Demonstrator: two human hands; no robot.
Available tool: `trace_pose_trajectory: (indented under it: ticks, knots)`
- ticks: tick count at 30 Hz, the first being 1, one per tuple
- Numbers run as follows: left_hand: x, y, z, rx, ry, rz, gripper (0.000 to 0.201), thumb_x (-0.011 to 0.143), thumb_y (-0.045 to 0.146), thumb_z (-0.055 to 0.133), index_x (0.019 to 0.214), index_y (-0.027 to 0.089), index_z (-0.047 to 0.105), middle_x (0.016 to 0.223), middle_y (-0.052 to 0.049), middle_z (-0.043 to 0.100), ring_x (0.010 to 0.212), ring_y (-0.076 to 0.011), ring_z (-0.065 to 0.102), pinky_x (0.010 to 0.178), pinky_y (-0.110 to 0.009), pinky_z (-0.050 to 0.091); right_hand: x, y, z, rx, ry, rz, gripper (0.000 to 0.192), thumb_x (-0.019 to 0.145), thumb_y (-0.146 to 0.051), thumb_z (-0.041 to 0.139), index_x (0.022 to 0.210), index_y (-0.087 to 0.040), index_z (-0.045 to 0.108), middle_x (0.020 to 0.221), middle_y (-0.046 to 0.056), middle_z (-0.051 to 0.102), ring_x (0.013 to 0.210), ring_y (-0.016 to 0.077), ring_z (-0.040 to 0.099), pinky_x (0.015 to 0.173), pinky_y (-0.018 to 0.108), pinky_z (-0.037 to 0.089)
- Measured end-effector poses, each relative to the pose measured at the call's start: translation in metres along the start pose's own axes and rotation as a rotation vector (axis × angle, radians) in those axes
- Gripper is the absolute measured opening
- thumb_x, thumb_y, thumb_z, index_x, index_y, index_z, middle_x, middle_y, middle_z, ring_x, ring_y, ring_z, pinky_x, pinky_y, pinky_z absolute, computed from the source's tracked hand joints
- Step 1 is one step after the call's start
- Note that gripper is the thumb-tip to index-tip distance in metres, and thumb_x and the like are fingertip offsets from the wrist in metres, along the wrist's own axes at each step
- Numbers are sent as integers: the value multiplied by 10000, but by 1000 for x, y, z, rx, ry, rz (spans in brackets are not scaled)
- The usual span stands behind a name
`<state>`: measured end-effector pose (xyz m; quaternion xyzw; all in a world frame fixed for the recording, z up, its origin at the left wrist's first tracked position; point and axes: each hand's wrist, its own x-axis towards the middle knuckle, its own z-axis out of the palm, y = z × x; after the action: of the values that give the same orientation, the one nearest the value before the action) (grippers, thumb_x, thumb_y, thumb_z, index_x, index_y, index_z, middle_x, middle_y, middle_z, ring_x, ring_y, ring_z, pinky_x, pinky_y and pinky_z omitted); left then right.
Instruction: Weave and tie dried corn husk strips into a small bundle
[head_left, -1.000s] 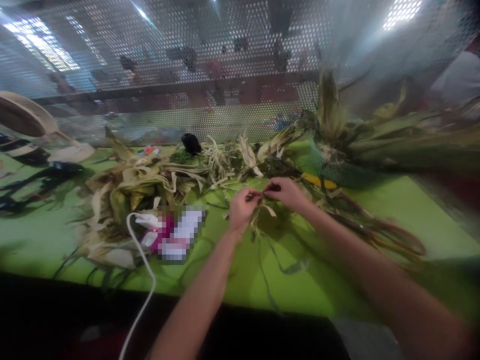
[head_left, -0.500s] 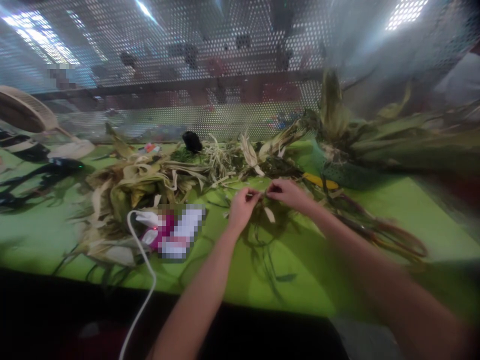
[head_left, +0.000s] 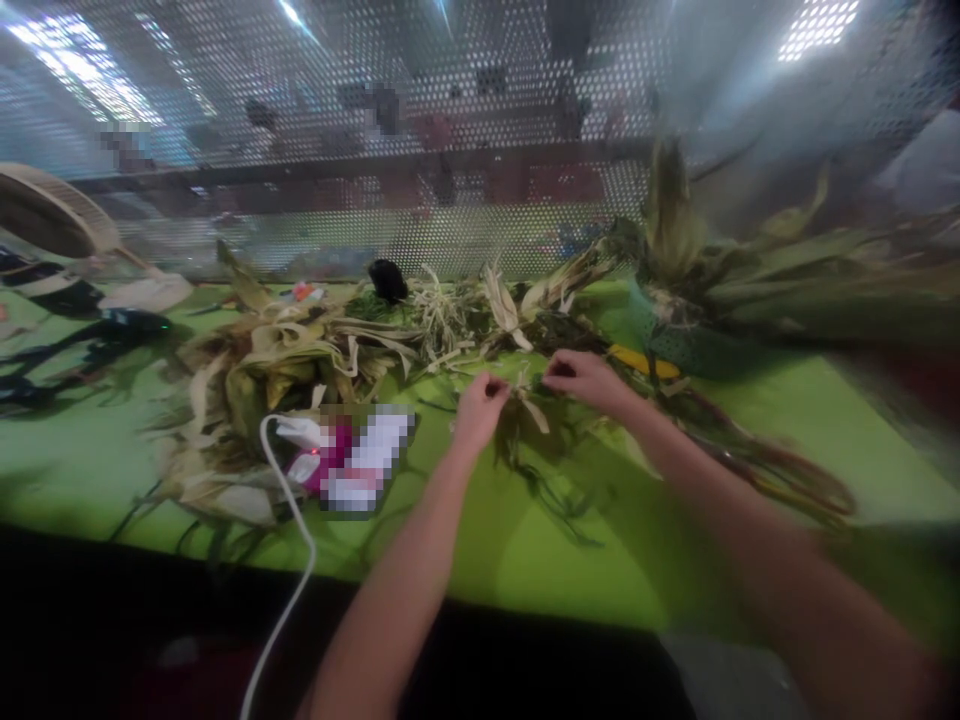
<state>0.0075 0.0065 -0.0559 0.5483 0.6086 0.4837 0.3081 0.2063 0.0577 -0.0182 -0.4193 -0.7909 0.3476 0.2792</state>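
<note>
My left hand point(head_left: 480, 408) is closed in a pinch over the middle of the table, on what looks like a thin plant strand. To its right, my right hand point(head_left: 583, 376) also pinches, with a dark green bit at its fingertips. A pale dried strip of husk point(head_left: 534, 412) hangs in the gap between the hands. Below it, thin dark green strands point(head_left: 551, 495) trail over the green tabletop point(head_left: 525, 580). Blur and the fingers hide exactly how the strands are gripped.
A heap of dried corn husks point(head_left: 281, 365) lies left. Near it are a pink device point(head_left: 330, 460) with a white cable point(head_left: 304, 540) and a blurred-out phone-like object point(head_left: 371, 460). A green basket point(head_left: 675, 335) of leaves, a yellow-handled tool point(head_left: 643, 362) and a perforated screen point(head_left: 465, 230) stand beyond.
My hands have moved apart, the left one a little to the left and the right one to the right. The dangling green strands have swung to the right.
</note>
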Motion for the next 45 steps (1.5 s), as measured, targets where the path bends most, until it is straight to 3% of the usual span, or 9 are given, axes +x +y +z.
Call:
trace_pose_trajectory:
  ticks: [7,10,13,20,25,32,35,41,45]
  knots:
    - [0,1,5,-74,-10,-46,61,768,170,657,737,164,604,719,-2,627,699,-142,550,675,-270,412,-4,-9,26,769,-74,76,261,730,-343,735,754,-186,528,974,36,684,581,76,546,610,238,470]
    - [-1,1,8,-258,-16,-82,88,771,220,660,752,168,592,697,13,602,678,-126,541,673,-257,424,-2,-2,33,988,-33,174,293,733,-371,742,792,-206,506,897,9,679,579,91,589,580,229,484]
    - [-3,5,9,-453,-52,-79,74,783,224,641,795,170,592,716,13,602,680,-115,544,690,-252,441,1,1,34,1066,21,221,282,723,-345,762,786,-207,524,781,-17,648,633,108,633,633,230,518]
    - [-7,17,3,-465,-171,78,94,805,235,638,799,174,567,922,-34,687,739,-118,564,684,-250,444,5,0,30,985,62,221,295,692,-360,788,754,-204,545,724,-15,642,617,119,615,658,257,535]
    - [-6,23,0,-411,-247,166,98,850,262,605,833,178,556,934,-47,688,755,-131,576,652,-252,432,4,1,28,986,21,192,324,670,-376,804,752,-192,551,725,-15,648,613,105,609,659,244,520]
    - [0,18,5,-9,-149,267,71,850,235,602,802,192,572,755,-8,611,714,-149,550,674,-266,413,7,9,32,877,66,229,360,638,-393,812,733,-192,529,662,-36,604,565,108,591,615,265,516]
    - [5,9,8,27,-108,257,64,840,222,609,797,192,571,752,-5,606,699,-147,549,649,-259,412,8,12,32,803,98,232,338,666,-402,785,732,-193,528,655,-31,607,567,111,586,600,263,502]
    - [13,-6,8,-190,-142,79,79,836,222,598,795,186,540,701,6,601,649,-135,577,627,-256,452,5,4,22,384,120,79,247,719,-393,733,754,-190,597,655,-19,602,542,105,530,539,247,429]
    - [13,-5,9,-180,-131,91,86,802,226,628,788,177,559,713,-1,605,674,-133,564,658,-259,438,3,-1,19,316,100,15,220,726,-383,717,751,-186,620,665,-8,606,559,110,515,525,247,425]
